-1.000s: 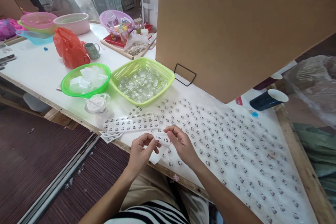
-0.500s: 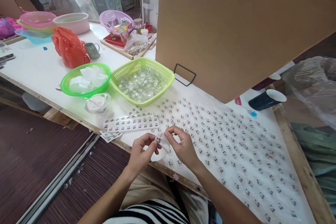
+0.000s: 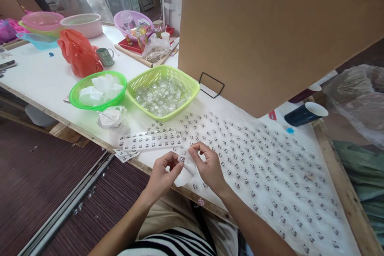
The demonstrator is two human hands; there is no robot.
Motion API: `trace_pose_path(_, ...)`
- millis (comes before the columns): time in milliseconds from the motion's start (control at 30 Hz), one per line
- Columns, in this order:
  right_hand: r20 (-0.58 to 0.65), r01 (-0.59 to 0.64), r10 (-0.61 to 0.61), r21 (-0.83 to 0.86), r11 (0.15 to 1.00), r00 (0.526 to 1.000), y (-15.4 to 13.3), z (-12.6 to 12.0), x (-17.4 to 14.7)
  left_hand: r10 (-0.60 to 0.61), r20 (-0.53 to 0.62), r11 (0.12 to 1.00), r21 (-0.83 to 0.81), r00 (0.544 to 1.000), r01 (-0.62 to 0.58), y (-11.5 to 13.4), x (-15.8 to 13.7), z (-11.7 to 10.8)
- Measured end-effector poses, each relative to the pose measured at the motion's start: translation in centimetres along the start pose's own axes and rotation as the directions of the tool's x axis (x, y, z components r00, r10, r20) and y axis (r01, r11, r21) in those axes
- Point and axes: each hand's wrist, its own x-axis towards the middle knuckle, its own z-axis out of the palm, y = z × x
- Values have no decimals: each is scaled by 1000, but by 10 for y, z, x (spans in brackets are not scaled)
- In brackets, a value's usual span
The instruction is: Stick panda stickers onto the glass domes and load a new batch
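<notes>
Over the table's near edge, my left hand (image 3: 164, 173) pinches a small white sticker strip (image 3: 182, 159) with a black panda print on it. My right hand (image 3: 209, 167) is closed at the strip's other side, thumb against forefinger; what exactly lies between those fingertips is too small to make out. A loose piece of white paper (image 3: 183, 178) hangs below the strip, between both hands. Just behind my left hand lie sheets of panda stickers (image 3: 153, 141). To the right, many clear pieces with panda prints (image 3: 255, 164) cover the tabletop.
A yellow-green basket (image 3: 163, 117) holds clear round pieces. Beside it stand a green bowl (image 3: 99, 109) with white paper curls and a plastic-wrapped white roll (image 3: 109, 118). A large cardboard box (image 3: 255, 40) rises behind. A dark cup (image 3: 303, 115) lies at right.
Both hands stay nearly in place. The strip has shifted slightly and its panda print shows more plainly by my left thumb; the loose white paper has swung a little to the right.
</notes>
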Motion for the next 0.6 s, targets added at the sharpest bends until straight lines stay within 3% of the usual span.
trace_pose_path(300, 27, 36, -37, 16, 999, 999, 0, 7, -1, -92, -35, 984, -158, 995, 85, 0, 7, -2)
trace_pose_path(600, 73, 133, -133, 15, 991, 988, 0, 9, -1, -222, 70, 905, -357, 973, 232, -6, 15, -6)
